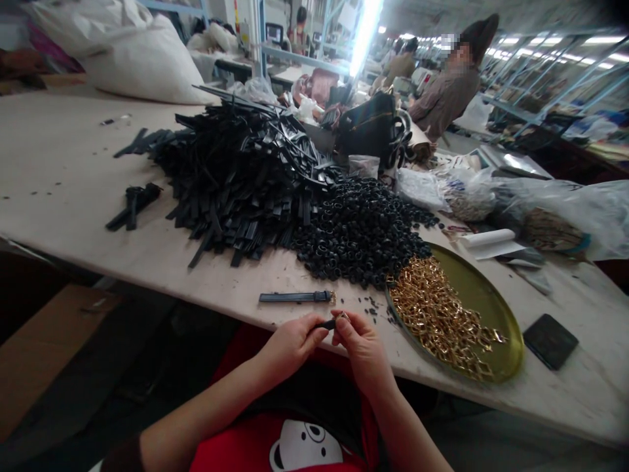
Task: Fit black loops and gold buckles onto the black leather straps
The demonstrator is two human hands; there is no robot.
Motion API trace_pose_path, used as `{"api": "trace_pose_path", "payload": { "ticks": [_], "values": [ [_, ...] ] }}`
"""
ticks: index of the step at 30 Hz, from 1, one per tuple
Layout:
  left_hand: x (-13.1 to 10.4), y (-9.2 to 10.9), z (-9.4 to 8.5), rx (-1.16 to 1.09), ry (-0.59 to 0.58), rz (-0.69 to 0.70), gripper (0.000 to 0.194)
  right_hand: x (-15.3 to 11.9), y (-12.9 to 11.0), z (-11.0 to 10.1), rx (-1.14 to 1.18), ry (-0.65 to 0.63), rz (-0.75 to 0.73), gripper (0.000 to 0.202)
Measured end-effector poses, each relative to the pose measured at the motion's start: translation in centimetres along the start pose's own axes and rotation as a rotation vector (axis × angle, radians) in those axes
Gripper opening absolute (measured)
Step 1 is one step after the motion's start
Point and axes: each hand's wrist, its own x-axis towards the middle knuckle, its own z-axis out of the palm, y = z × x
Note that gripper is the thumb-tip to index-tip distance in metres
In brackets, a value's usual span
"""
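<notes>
At the table's front edge, my left hand [295, 337] pinches a short black strap [325, 324]. My right hand [362, 341] closes on the strap's other end, where a bit of metal [343, 316] shows by the thumb; it looks like a buckle, partly covered by fingers. Just beyond my hands lies a finished-looking black strap with a gold buckle [297, 297]. Farther back is a heap of small black loops [361, 226]. To the right, gold buckles [437, 308] are piled on a round olive-coloured tray [511, 337].
A large heap of black strips [246, 177] covers the table's middle, with a few strips [132, 206] to its left. A dark flat square [550, 341] lies right of the tray. White sacks [142, 59], a black bag [368, 128] and plastic bags [472, 193] stand behind. A person [447, 92] is at the back right.
</notes>
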Motion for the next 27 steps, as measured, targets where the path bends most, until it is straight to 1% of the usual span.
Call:
{"api": "trace_pose_path", "payload": {
  "ticks": [2,5,7,9,11,13,15,18,21,23,25,27],
  "values": [
    [0.1,0.0,0.2,-0.079,-0.020,-0.034,0.026,-0.2,0.3,0.2,-0.033,0.017,-0.007,0.029],
    [0.1,0.4,0.1,-0.121,-0.042,-0.033,0.026,-0.2,0.2,0.1,-0.051,0.067,-0.071,0.033],
    [0.3,0.6,0.0,-0.112,-0.042,-0.022,0.027,0.0,-0.1,-0.1,-0.053,0.046,-0.110,0.037],
    [0.8,0.5,0.0,-0.098,-0.014,-0.022,0.028,0.5,-0.3,-0.3,-0.051,0.001,-0.113,0.038],
    [1.3,0.2,0.2,-0.066,0.038,-0.047,0.028,1.2,-0.1,-0.5,-0.062,-0.015,-0.082,0.038],
    [1.9,-0.4,0.5,-0.035,0.096,-0.081,0.028,1.7,0.4,-1.0,-0.094,0.034,-0.051,0.038],
    [2.2,-1.2,0.7,-0.024,0.132,-0.101,0.027,2.1,1.1,-1.9,-0.157,0.115,-0.047,0.037],
    [2.0,-2.1,0.8,-0.029,0.174,-0.105,0.028,2.5,1.8,-3.8,-0.342,0.222,-0.144,0.033],
    [1.7,-2.4,0.9,-0.033,0.186,-0.095,0.030,3.7,1.3,-5.5,-0.664,0.283,-0.334,0.029],
    [1.7,-2.3,0.9,-0.032,0.171,-0.088,0.030,5.0,0.5,-6.0,-0.874,0.251,-0.418,0.029],
    [1.7,-2.3,0.9,-0.035,0.167,-0.090,0.030,6.5,-0.3,-5.9,-1.022,0.153,-0.411,0.028],
    [1.8,-2.2,0.9,-0.048,0.178,-0.098,0.030,7.9,-0.9,-5.7,-1.086,0.074,-0.372,0.021]
  ]
}}
